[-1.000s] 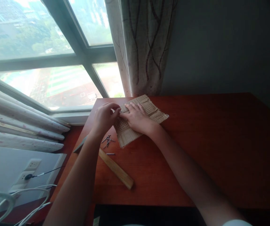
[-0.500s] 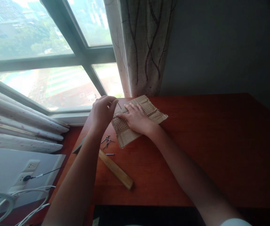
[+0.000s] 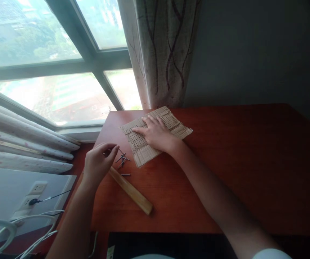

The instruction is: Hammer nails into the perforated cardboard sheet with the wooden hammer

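Note:
My right hand lies with fingers spread on a piece of cardboard dotted with rows of small holes. Thumb and forefinger of my left hand pinch a thin nail, held just above a small pile of nails on the table. One more nail lies apart, nearer to me. Below my left hand runs a wooden handle, its far end hidden behind that hand.
The reddish-brown table reaches far to the right. A window and a curtain stand behind it. To the left are a wall socket and white cables.
My left hand has drawn away from the cardboard's left edge, down towards the nail pile, with a nail in its fingers. My right hand has stayed on the cardboard.

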The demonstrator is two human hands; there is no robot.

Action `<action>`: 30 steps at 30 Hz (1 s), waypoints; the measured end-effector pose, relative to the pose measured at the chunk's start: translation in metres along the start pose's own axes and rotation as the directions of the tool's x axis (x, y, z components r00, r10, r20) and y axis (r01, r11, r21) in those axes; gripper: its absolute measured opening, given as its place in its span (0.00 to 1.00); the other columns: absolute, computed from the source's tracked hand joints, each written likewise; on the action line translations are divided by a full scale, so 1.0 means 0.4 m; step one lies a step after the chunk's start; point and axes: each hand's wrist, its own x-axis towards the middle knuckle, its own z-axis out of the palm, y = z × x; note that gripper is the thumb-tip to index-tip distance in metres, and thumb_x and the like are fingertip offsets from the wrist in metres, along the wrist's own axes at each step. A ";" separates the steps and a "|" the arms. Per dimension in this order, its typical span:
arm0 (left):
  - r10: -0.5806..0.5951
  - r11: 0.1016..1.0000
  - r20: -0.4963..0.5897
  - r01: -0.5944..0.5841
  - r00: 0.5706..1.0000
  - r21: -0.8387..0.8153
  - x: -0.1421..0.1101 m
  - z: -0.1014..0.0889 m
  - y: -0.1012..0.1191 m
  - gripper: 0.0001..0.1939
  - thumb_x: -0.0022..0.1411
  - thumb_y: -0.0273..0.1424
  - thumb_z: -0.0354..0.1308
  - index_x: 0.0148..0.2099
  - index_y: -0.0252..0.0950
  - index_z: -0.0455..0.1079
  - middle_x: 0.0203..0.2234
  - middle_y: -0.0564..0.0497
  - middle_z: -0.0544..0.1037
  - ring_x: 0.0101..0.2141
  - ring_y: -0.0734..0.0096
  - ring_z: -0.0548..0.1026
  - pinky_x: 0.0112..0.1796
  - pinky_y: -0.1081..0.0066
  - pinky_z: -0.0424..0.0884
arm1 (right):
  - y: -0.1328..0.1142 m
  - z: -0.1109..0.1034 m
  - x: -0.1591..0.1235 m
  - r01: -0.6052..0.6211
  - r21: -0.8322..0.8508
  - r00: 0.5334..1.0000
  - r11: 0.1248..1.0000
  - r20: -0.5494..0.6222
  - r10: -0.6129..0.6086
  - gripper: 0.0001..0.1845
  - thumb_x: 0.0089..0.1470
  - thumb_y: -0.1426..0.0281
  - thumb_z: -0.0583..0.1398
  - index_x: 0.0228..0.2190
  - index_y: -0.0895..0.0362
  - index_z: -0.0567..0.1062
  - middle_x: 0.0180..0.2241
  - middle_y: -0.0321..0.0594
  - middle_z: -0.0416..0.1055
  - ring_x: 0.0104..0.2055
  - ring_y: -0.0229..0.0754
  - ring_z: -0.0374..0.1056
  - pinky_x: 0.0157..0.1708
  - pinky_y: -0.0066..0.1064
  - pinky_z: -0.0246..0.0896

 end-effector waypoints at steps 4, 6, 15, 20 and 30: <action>-0.035 0.998 0.082 0.030 0.996 0.056 -0.053 0.002 -0.032 0.18 0.60 0.46 0.58 0.36 0.37 0.78 0.28 0.50 0.81 0.27 0.68 0.74 0.30 0.70 0.66 | -0.001 0.000 -0.001 0.002 -0.007 1.000 1.000 0.001 -0.002 0.30 0.65 0.75 0.49 0.63 0.42 0.68 0.70 0.45 0.53 0.73 0.57 0.42 0.68 0.57 0.36; -0.058 0.995 0.113 0.048 0.992 0.086 -0.066 0.001 -0.039 0.18 0.61 0.46 0.57 0.38 0.38 0.79 0.30 0.50 0.81 0.27 0.67 0.75 0.30 0.70 0.66 | -0.001 0.001 -0.001 0.001 -0.013 1.000 1.000 -0.005 -0.001 0.30 0.65 0.75 0.48 0.63 0.42 0.68 0.69 0.46 0.53 0.73 0.57 0.43 0.68 0.57 0.35; -0.061 0.985 0.146 0.036 0.987 0.167 -0.048 0.002 -0.050 0.19 0.63 0.46 0.54 0.39 0.38 0.79 0.33 0.48 0.82 0.32 0.64 0.77 0.34 0.68 0.66 | 0.004 0.011 0.003 0.009 -0.008 1.000 1.000 -0.026 -0.009 0.30 0.64 0.76 0.49 0.63 0.42 0.69 0.69 0.46 0.54 0.72 0.57 0.44 0.68 0.56 0.36; -0.069 0.983 0.156 0.041 0.985 0.178 -0.037 -0.004 -0.049 0.19 0.64 0.46 0.53 0.37 0.38 0.77 0.32 0.48 0.82 0.33 0.62 0.78 0.34 0.68 0.66 | 0.002 0.008 0.001 0.004 -0.014 1.000 1.000 -0.022 -0.004 0.31 0.64 0.76 0.49 0.63 0.42 0.68 0.69 0.45 0.54 0.72 0.57 0.44 0.68 0.57 0.36; -0.046 0.969 0.063 0.030 0.997 0.244 -0.032 -0.039 -0.039 0.19 0.64 0.46 0.53 0.42 0.38 0.77 0.38 0.47 0.81 0.33 0.62 0.77 0.35 0.67 0.67 | -0.002 0.003 -0.001 -0.005 -0.003 1.000 1.000 -0.007 0.005 0.30 0.65 0.75 0.48 0.63 0.41 0.68 0.69 0.46 0.53 0.72 0.58 0.44 0.68 0.56 0.36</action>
